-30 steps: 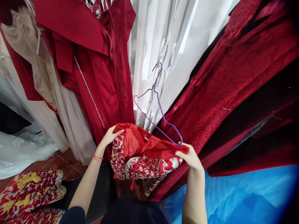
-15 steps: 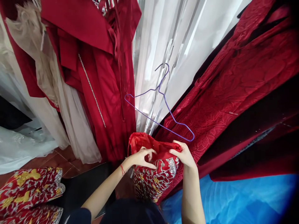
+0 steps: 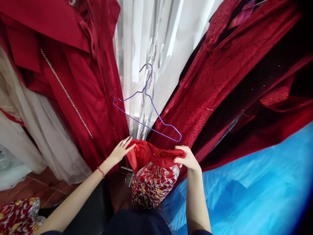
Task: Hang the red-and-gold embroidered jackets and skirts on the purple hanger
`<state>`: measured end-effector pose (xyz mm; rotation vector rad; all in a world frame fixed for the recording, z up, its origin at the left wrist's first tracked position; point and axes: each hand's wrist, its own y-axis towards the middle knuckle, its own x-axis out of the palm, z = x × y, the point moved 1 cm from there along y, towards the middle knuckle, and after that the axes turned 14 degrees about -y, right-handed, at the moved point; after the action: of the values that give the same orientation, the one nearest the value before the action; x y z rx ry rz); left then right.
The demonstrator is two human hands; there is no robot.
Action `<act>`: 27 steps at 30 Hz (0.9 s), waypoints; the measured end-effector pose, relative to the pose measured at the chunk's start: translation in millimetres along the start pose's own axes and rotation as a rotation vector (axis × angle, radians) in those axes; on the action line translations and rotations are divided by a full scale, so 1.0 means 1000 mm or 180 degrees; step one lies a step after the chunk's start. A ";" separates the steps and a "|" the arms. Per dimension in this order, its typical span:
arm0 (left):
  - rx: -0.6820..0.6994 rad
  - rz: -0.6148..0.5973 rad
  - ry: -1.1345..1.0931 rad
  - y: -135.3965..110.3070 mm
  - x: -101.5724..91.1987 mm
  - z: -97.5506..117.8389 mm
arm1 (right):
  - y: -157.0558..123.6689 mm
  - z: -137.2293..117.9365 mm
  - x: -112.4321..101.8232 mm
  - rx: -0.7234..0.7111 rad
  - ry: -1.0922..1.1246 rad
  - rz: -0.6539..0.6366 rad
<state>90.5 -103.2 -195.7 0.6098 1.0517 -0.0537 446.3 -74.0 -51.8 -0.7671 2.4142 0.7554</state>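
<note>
A red skirt-like garment (image 3: 156, 182), embroidered in silver and gold with a plain red lining, hangs upright in front of my body, its top opening facing up. My right hand (image 3: 187, 159) is closed round the bunched top edge on the right side. At the left rim of the opening is my left hand (image 3: 120, 151), fingers stretched and thumb apart, touching the fabric edge; a ring and a red string bracelet show on it. Just beyond the garment a bare purple wire hanger (image 3: 146, 94) hangs by the white metalwork, tilted down to the right.
Plain red dresses (image 3: 73, 81) hang at left beside pale tulle (image 3: 61, 140). Patterned red and dark velvet gowns (image 3: 215, 88) hang at right, above blue fabric (image 3: 232, 182). White curtain (image 3: 132, 39) lies behind. Another embroidered piece (image 3: 19, 212) rests lower left near a black surface (image 3: 90, 205).
My left hand has moved from inside the opening out to its left rim, fingers straightening. The right hand keeps its hold. The view has shifted to the right.
</note>
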 end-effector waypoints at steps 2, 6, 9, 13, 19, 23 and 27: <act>0.0246 -0.0208 -0.0069 0.001 -0.003 0.004 | -0.001 -0.001 -0.004 -0.0022 -0.0044 -0.0016; 0.0466 -0.0425 -0.0683 0.011 -0.017 0.033 | -0.002 0.001 -0.005 -0.0152 -0.0103 0.0000; 0.0118 -0.0585 -0.0896 0.021 -0.017 0.065 | 0.002 0.004 -0.002 -0.0254 -0.0014 0.0021; 0.0061 -0.0768 -0.1099 0.027 -0.005 0.100 | 0.007 0.004 0.004 -0.0266 -0.0006 -0.0092; 0.0195 -0.1424 -0.1345 0.019 0.011 0.110 | 0.010 0.004 0.008 -0.0277 0.0006 -0.0123; -0.0334 -0.0763 -0.1200 0.007 -0.009 0.090 | 0.008 0.006 0.004 -0.0261 0.0002 -0.0072; -0.0632 0.0183 -0.1176 0.001 -0.026 0.063 | 0.010 0.000 0.010 -0.0302 0.0136 -0.0396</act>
<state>128.1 -139.9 -151.7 0.4285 0.6713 -0.0105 432.5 -70.8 -54.5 -0.9706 2.3566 0.8158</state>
